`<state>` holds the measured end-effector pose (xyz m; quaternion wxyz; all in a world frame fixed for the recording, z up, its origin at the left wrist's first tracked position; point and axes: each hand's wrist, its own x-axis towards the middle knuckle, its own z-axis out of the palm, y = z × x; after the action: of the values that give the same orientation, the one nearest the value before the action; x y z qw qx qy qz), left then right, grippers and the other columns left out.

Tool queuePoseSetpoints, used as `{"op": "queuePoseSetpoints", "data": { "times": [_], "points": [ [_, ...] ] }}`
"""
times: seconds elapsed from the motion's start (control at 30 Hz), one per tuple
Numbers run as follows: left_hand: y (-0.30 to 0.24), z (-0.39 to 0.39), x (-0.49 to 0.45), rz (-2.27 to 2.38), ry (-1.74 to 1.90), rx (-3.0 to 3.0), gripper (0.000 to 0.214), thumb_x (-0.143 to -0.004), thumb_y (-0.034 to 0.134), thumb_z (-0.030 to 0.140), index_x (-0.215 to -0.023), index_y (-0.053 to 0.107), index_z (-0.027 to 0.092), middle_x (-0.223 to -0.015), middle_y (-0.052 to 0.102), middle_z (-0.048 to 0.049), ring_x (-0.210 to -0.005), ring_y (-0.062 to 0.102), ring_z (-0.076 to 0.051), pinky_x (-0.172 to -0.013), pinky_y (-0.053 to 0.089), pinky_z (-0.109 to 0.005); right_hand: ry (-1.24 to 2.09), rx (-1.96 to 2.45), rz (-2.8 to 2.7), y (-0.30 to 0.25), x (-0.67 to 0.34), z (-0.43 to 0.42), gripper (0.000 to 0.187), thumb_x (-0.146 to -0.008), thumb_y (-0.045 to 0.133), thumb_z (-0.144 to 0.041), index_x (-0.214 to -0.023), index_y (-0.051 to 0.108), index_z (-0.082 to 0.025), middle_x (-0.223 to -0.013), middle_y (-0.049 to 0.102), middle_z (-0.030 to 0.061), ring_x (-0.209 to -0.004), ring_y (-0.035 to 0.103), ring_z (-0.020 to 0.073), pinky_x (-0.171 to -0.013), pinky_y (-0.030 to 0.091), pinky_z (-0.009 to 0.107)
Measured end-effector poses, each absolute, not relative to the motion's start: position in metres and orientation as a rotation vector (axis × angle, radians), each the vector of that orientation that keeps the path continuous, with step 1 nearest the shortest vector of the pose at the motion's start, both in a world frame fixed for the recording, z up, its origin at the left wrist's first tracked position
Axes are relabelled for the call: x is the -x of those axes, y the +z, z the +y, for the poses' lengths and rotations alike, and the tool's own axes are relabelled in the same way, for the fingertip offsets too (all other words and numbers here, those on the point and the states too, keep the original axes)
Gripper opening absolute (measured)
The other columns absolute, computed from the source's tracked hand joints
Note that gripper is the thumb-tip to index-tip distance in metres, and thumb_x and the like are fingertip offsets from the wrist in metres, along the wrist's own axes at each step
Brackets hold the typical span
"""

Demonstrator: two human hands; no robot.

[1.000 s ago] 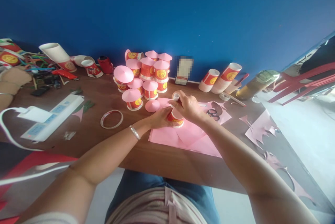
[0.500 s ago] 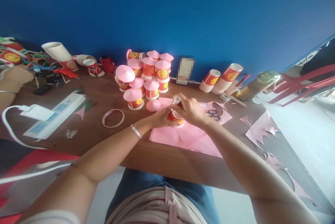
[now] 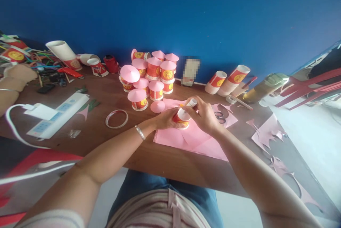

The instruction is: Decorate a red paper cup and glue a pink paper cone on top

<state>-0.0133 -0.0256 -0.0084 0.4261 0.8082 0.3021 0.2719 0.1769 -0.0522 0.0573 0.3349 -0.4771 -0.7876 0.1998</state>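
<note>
My left hand [image 3: 167,118] is closed round an upside-down red paper cup [image 3: 181,124] with a gold print, its pale base facing up. In my right hand [image 3: 204,114] is a white glue stick [image 3: 193,102], tilted just above and to the right of the cup's base. A small orange piece shows near the fingers of that hand. Both hands are over a stack of pink paper [image 3: 173,139]. A flat-looking pink paper cone [image 3: 157,106] lies beside the stack. Behind it stand several red cups topped with pink cones [image 3: 137,95].
Scissors [image 3: 220,117] lie on the paper. A tape ring [image 3: 116,119] and power strip [image 3: 58,116] are to the left. Stacked cups [image 3: 237,77], a bottle [image 3: 263,87], a tape roll [image 3: 231,99] and paper scraps [image 3: 266,134] are to the right. Another person's arm [image 3: 20,77] rests at far left.
My right hand has lifted the glue stick off the cup's base and shifted right, tilting it. The cup's base is now more exposed. My left hand still grips the cup.
</note>
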Motion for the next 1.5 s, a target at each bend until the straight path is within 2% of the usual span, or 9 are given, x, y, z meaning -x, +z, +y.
{"op": "queuePoseSetpoints", "data": {
  "times": [0.23, 0.4, 0.6, 0.83, 1.03, 1.13, 1.27, 1.4, 1.5],
  "points": [
    [-0.004, -0.028, 0.013, 0.741, 0.666, -2.016, 0.036, -0.083, 0.073, 0.039, -0.111, 0.064, 0.019, -0.114, 0.072, -0.0078, -0.104, 0.068, -0.024, -0.09, 0.057, -0.036, 0.56, 1.282, -2.143, 0.05, -0.178, -0.058, 0.02, -0.096, 0.06, -0.041, -0.09, 0.056, -0.023, -0.075, 0.068, 0.0004, -0.062, 0.059, 0.0162, -0.06, 0.039, 0.026],
    [-0.007, -0.028, 0.014, 0.763, 0.653, -2.018, 0.039, -0.082, 0.074, 0.039, -0.113, 0.063, 0.018, -0.114, 0.073, -0.0085, -0.102, 0.069, -0.025, -0.089, 0.057, -0.038, 0.523, 1.321, -2.192, 0.052, -0.176, -0.057, 0.019, -0.098, 0.059, -0.041, -0.093, 0.058, -0.023, -0.075, 0.069, 0.0008, -0.063, 0.061, 0.0174, -0.06, 0.039, 0.026],
    [-0.012, -0.024, 0.013, 0.685, 0.667, -2.01, 0.036, -0.084, 0.072, 0.039, -0.113, 0.063, 0.018, -0.112, 0.072, -0.0084, -0.101, 0.069, -0.024, -0.09, 0.057, -0.039, 0.518, 1.31, -2.212, 0.052, -0.174, -0.059, 0.015, -0.099, 0.06, -0.037, -0.095, 0.058, -0.023, -0.082, 0.072, 0.0031, -0.072, 0.067, 0.0196, -0.062, 0.041, 0.026],
    [-0.012, -0.024, 0.013, 0.655, 0.725, -2.032, 0.039, -0.084, 0.073, 0.034, -0.118, 0.062, 0.018, -0.121, 0.068, -0.0094, -0.114, 0.064, -0.025, -0.096, 0.056, -0.039, 0.59, 1.276, -2.195, 0.053, -0.168, -0.06, 0.011, -0.098, 0.062, -0.031, -0.095, 0.057, -0.022, -0.096, 0.075, 0.007, -0.083, 0.07, 0.0214, -0.073, 0.047, 0.03],
    [-0.008, -0.025, 0.012, 0.676, 0.663, -2.041, 0.032, -0.087, 0.069, 0.034, -0.113, 0.064, 0.017, -0.112, 0.071, -0.0081, -0.104, 0.067, -0.025, -0.088, 0.057, -0.037, 0.814, 1.127, -1.973, 0.049, -0.17, -0.06, 0.033, -0.098, 0.06, -0.054, -0.094, 0.058, -0.022, -0.08, 0.069, 0.0023, -0.072, 0.064, 0.0178, -0.065, 0.049, 0.029],
    [-0.007, -0.025, 0.012, 0.686, 0.676, -2.05, 0.035, -0.085, 0.072, 0.039, -0.113, 0.065, 0.018, -0.115, 0.071, -0.0096, -0.104, 0.067, -0.026, -0.091, 0.057, -0.041, 0.876, 1.034, -1.734, 0.048, -0.179, -0.063, 0.043, -0.094, 0.06, -0.065, -0.094, 0.058, -0.022, -0.077, 0.065, 0.0005, -0.062, 0.058, 0.0143, -0.056, 0.046, 0.027],
    [-0.006, -0.027, 0.012, 0.791, 0.679, -2.055, 0.054, -0.08, 0.078, 0.044, -0.125, 0.063, 0.02, -0.123, 0.071, -0.0099, -0.109, 0.067, -0.029, -0.094, 0.056, -0.042, 0.746, 1.168, -1.64, 0.042, -0.198, -0.077, 0.038, -0.095, 0.061, -0.062, -0.095, 0.058, -0.024, -0.073, 0.062, -0.0006, -0.058, 0.056, 0.0145, -0.052, 0.045, 0.028],
    [-0.004, -0.03, 0.012, 0.816, 0.708, -2.043, 0.051, -0.08, 0.079, 0.04, -0.123, 0.063, 0.02, -0.127, 0.07, -0.0101, -0.116, 0.066, -0.03, -0.101, 0.053, -0.043, 0.401, 1.183, -1.871, 0.032, -0.208, -0.097, 0.019, -0.099, 0.059, -0.044, -0.097, 0.059, -0.025, -0.085, 0.072, 0.0042, -0.066, 0.065, 0.0176, -0.06, 0.051, 0.031],
    [-0.005, -0.03, 0.01, 0.817, 0.745, -2.047, 0.058, -0.077, 0.082, 0.039, -0.127, 0.059, 0.019, -0.123, 0.071, -0.0112, -0.113, 0.067, -0.03, -0.1, 0.054, -0.044, 0.195, 1.098, -2.002, 0.025, -0.207, -0.106, 0.011, -0.101, 0.056, -0.037, -0.102, 0.058, -0.026, -0.089, 0.074, 0.0048, -0.068, 0.068, 0.0193, -0.062, 0.053, 0.032]
  ]
}}
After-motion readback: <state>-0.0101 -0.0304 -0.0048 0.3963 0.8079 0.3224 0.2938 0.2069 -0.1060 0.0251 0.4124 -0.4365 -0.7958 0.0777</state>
